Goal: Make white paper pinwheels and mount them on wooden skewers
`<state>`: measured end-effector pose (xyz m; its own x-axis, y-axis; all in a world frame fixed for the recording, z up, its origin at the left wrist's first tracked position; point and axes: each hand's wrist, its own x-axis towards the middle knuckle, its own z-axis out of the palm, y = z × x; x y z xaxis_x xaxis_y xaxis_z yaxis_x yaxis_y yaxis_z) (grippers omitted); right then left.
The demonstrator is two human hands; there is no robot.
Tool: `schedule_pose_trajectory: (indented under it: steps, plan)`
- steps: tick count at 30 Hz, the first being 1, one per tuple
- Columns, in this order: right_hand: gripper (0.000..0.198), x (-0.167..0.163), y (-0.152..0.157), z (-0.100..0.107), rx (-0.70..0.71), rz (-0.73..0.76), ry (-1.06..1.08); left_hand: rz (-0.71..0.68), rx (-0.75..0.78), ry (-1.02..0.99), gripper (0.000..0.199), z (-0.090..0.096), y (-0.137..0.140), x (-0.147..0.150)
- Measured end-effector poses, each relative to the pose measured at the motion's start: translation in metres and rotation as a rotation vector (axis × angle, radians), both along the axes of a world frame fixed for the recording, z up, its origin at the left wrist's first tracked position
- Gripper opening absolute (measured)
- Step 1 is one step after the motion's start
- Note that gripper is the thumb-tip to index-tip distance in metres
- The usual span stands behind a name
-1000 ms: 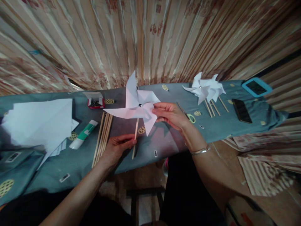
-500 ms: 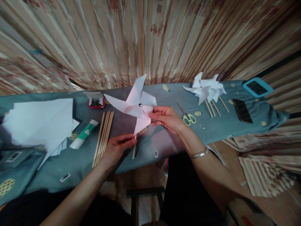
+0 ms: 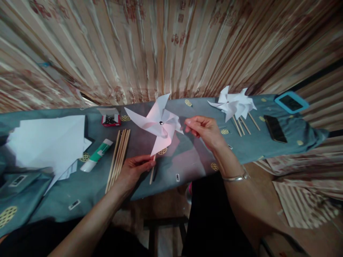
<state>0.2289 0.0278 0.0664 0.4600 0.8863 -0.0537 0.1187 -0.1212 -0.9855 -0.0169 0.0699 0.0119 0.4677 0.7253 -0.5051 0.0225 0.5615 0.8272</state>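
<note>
A white paper pinwheel (image 3: 158,132) with a round silver pin at its centre stands on a thin wooden stick (image 3: 152,175). My left hand (image 3: 135,170) pinches that stick just under the lowest blade. To the right of the pinwheel, my right hand (image 3: 205,129) is apart from the paper, fingers curled and thumb against the index finger, with nothing visible in them. Several loose wooden sticks (image 3: 118,157) lie beside my left hand. The green-handled scissors are hidden behind my right hand.
At left lie a stack of white paper (image 3: 52,139), a green-and-white glue stick (image 3: 96,155) and a red box of pins (image 3: 111,121). Several pinwheels (image 3: 238,103) lie on the right, near a black phone (image 3: 275,128) and a blue-framed device (image 3: 292,102). Curtains (image 3: 171,46) hang behind the table.
My right hand has let go of the pinwheel's right blade and moved right, covering the scissors. The pinwheel has turned slightly; my left hand still grips its stick.
</note>
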Motion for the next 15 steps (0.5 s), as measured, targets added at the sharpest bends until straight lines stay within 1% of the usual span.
schedule_pose_trajectory:
  steps: [2, 4, 7, 10, 15]
  plan:
    - [0.035, 0.008, 0.003, -0.003, 0.079, -0.112, -0.015, -0.015, -0.006, 0.005, 0.037, -0.001, 0.0, -0.001]
    - [0.038, 0.013, 0.007, -0.006, 0.119, -0.147, -0.004, -0.036, -0.01, 0.013, 0.038, 0.0, 0.001, -0.001]
    - [0.041, 0.014, 0.012, -0.01, 0.137, -0.083, 0.021, -0.05, -0.021, 0.022, 0.037, 0.001, 0.001, -0.001]
    - [0.043, 0.013, 0.015, -0.011, 0.113, -0.016, 0.043, -0.076, -0.011, 0.029, 0.036, 0.004, 0.0, -0.001]
    - [0.042, 0.011, 0.018, -0.011, 0.066, 0.002, 0.109, -0.098, 0.007, 0.039, 0.035, 0.005, 0.0, -0.001]
